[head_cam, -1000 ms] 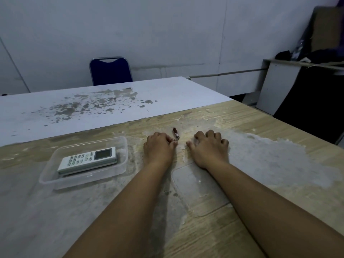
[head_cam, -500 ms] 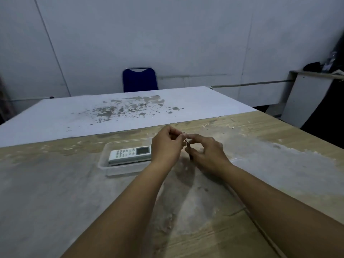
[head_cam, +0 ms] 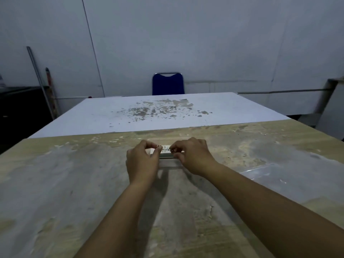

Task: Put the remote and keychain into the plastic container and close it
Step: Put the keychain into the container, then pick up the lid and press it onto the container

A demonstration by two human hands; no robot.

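Observation:
A clear plastic container (head_cam: 168,140) stands on the worn wooden table, straight ahead. A white remote (head_cam: 166,150) lies inside it, mostly hidden behind my hands. My left hand (head_cam: 142,161) and my right hand (head_cam: 192,155) hover over the container, fingertips pinched near each other. A small keychain (head_cam: 159,146) shows at my left fingertips; its far end near my right fingertips is too small to make out. The clear lid (head_cam: 264,173) lies flat on the table to the right.
A white table (head_cam: 158,112) with a patch of flaked stains adjoins the wooden one behind the container. A blue chair (head_cam: 168,84) stands at its far end. Poles (head_cam: 40,81) lean on the wall at left; a dark cabinet is beside them.
Both hands lifted the keychain off the table and carried it leftwards over the container. The view swung left, so the container is now centred and the lid sits at right.

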